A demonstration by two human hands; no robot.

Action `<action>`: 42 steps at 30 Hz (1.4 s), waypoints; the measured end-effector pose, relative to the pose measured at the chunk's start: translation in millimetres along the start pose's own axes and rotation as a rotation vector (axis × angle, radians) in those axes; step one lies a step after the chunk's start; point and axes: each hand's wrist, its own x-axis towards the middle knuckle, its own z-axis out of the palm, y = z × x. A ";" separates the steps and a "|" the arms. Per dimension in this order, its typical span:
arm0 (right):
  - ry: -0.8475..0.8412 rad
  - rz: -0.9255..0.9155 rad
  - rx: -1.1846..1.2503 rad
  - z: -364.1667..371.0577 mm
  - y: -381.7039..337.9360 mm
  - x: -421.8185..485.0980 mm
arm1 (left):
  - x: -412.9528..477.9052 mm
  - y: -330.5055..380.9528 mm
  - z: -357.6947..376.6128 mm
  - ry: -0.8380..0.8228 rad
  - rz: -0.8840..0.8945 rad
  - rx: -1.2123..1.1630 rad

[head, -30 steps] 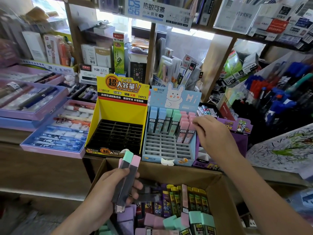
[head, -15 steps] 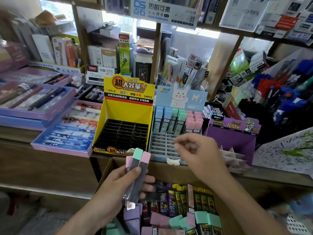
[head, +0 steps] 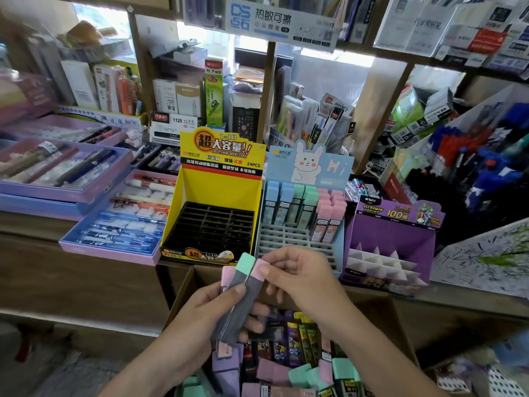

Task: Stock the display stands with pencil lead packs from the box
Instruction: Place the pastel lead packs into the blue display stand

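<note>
Shop counter, lead packs in left grip, right grip pinching one

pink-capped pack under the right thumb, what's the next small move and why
Probably slide the pink-capped pack up out of the bundle that the left hand grips. The right hand pinches its cap, and the blue stand has open slots just in front of its pink packs, so that looks like where it belongs.
</note>
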 end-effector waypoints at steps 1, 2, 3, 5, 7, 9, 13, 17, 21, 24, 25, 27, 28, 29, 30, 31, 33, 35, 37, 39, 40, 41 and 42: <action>-0.007 -0.006 0.026 -2.5 0.1 0.1 | 0.2 -0.3 -1.3 -0.009 -0.004 -0.017; -0.016 -0.015 0.054 -5.3 -0.3 -0.1 | 0.5 -0.5 -2.5 -0.018 -0.009 -0.032; -0.026 -0.025 0.083 -8.2 -0.7 -0.5 | 0.7 -0.9 -3.5 -0.028 -0.016 -0.041; -0.043 -0.037 0.141 -13.3 -1.8 -0.8 | 1.0 -1.7 -5.2 -0.041 -0.030 -0.030; -0.051 -0.028 0.178 -16.6 -3.5 -0.9 | 1.3 -2.9 -6.2 -0.051 -0.032 -0.013; -0.060 -0.004 0.195 -17.2 -4.3 -2.1 | 0.8 -4.4 -6.4 -0.044 -0.016 0.014; -0.071 0.061 0.276 -15.3 -2.5 -5.3 | -0.6 -5.8 -4.9 -0.024 0.061 0.093; -0.069 0.096 0.314 -13.5 -7.4 -9.0 | -1.0 -7.2 -5.4 0.035 0.150 0.186; -0.006 0.044 0.110 -11.7 -8.0 -11.0 | -1.1 -8.6 -7.0 0.027 0.181 0.271; 0.023 0.042 0.121 -17.8 -9.0 -10.6 | -1.3 -8.7 -5.9 0.060 0.166 0.319; 0.031 0.033 0.120 -21.8 -11.3 -10.4 | -1.1 -8.8 -5.6 0.081 0.161 0.325; 0.045 -0.011 0.121 -32.4 -18.4 -10.8 | -0.5 -9.0 -6.2 0.129 0.143 0.306; 0.063 -0.050 0.113 -38.7 -22.8 -11.0 | -0.1 -8.9 -6.9 0.147 0.131 0.287; 0.092 -0.098 0.094 -45.6 -27.1 -11.0 | 0.3 -8.8 -7.4 0.160 0.120 0.271; 0.123 -0.147 0.066 -53.0 -31.4 -10.9 | 0.5 -8.6 -7.6 0.169 0.111 0.261; 0.154 -0.192 0.037 -60.5 -35.6 -10.2 | 0.7 -8.6 -7.5 0.177 0.104 0.255; 0.206 -0.260 -0.010 -74.5 -43.4 -7.8 | 1.1 -8.7 -6.8 0.194 0.096 0.249; 0.262 -0.304 -0.069 -86.9 -49.5 -5.0 | 1.9 -8.3 -6.1 0.200 0.087 0.244; 0.313 -0.342 -0.140 -97.7 -52.0 -1.9 | 2.7 -7.5 -5.7 0.205 0.071 0.229; 0.342 -0.366 -0.202 -107.1 -51.0 2.8 | 3.2 -6.3 -5.5 0.214 0.056 0.192; 0.352 -0.372 -0.227 -111.4 -49.5 5.8 | 3.4 -5.3 -5.0 0.221 0.045 0.174; 0.362 -0.376 -0.253 -114.7 -47.9 8.9 | 3.5 -4.4 -4.0 0.231 0.034 0.155; 0.368 -0.379 -0.280 -117.1 -46.4 11.8 | 3.6 -3.7 -2.9 0.243 0.028 0.136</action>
